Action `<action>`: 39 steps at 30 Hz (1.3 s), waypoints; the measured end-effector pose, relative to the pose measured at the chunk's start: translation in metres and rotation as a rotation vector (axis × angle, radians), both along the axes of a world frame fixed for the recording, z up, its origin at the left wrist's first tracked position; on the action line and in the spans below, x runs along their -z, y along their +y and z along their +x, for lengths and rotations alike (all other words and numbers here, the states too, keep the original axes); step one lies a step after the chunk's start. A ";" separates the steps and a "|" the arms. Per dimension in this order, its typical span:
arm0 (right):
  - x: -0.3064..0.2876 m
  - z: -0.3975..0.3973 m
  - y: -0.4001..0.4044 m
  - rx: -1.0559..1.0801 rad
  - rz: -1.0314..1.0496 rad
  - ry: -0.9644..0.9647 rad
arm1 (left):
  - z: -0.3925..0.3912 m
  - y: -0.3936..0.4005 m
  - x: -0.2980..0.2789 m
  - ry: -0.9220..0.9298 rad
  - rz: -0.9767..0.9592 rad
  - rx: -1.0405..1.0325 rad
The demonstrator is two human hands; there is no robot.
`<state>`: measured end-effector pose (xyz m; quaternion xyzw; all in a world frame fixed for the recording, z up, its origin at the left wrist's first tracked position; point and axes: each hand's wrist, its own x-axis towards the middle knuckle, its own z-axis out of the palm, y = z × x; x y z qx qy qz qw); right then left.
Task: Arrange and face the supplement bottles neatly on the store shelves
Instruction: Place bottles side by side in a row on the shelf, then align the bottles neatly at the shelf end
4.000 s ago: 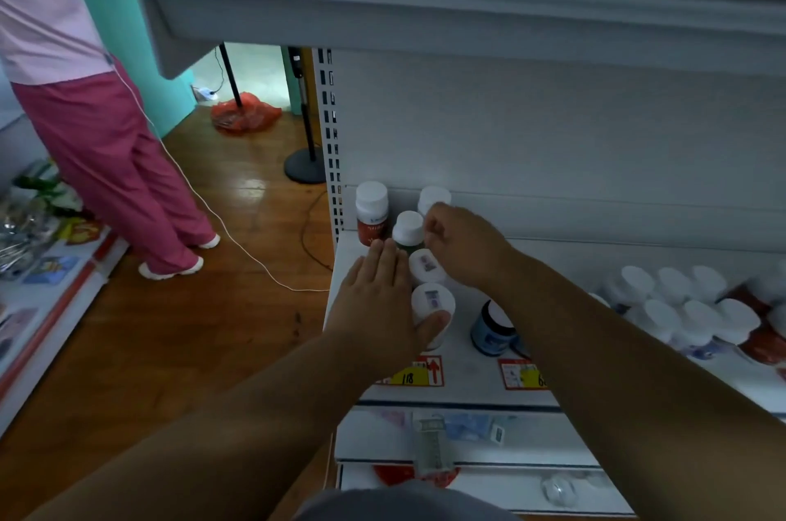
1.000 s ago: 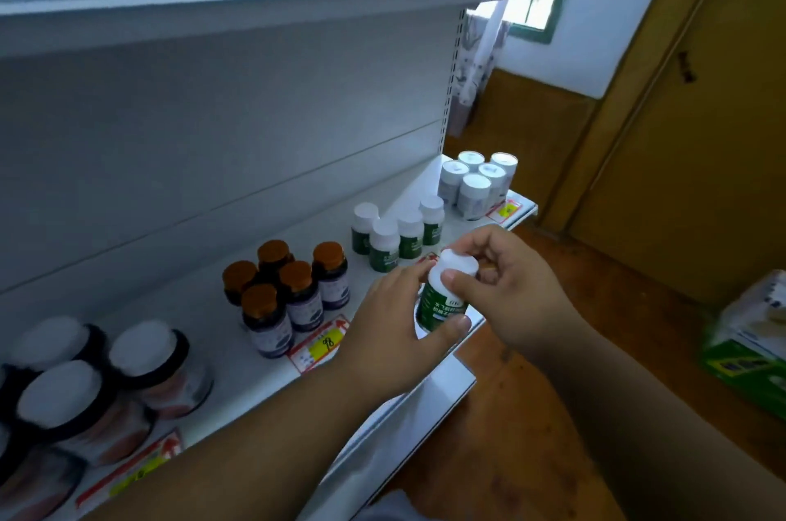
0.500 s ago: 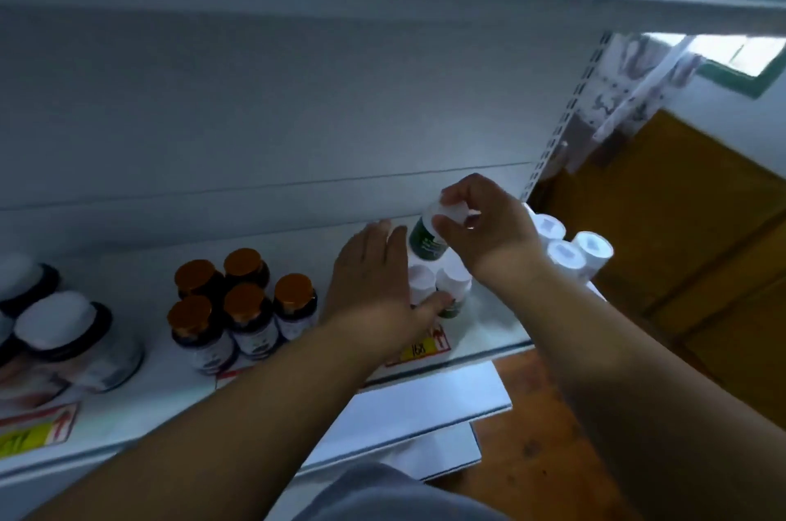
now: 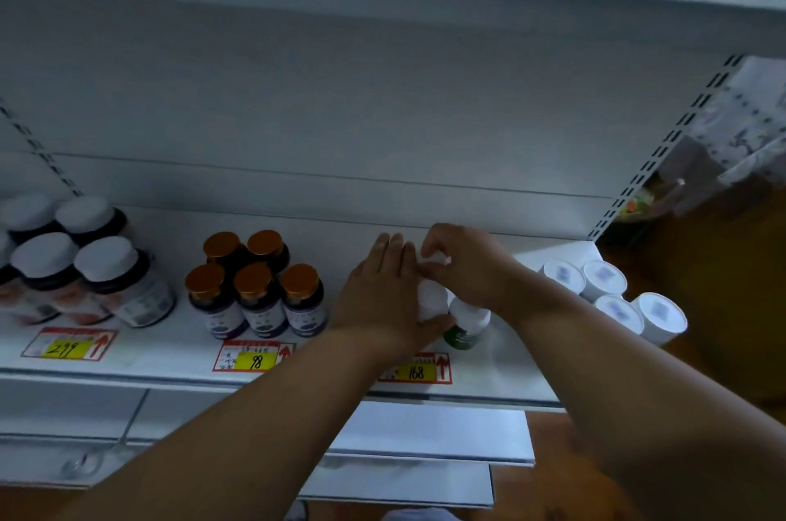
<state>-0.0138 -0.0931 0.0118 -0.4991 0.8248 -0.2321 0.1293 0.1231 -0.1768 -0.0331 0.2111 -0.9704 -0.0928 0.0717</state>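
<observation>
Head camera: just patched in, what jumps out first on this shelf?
Both hands meet mid-shelf: the left hand lies flat against the white-capped green bottles while the right hand grips one cap behind. Left of them stand five gold-capped bottles; yellow price tags line the front edge.

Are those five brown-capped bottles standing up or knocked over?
Standing upright. All five brown-capped bottles show caps on top and labels facing forward, resting on the shelf.
</observation>
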 end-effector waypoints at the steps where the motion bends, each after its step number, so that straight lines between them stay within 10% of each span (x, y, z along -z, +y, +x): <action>1: -0.001 -0.001 0.000 -0.004 0.004 -0.011 | 0.000 0.000 0.000 0.009 0.000 -0.001; 16: -0.040 0.074 -0.017 0.060 -0.199 0.050 | 0.090 -0.011 -0.045 0.339 0.032 -0.025; 39: -0.058 0.612 -0.401 -0.760 -0.416 -0.181 | 0.656 -0.283 -0.061 0.351 -0.095 -0.961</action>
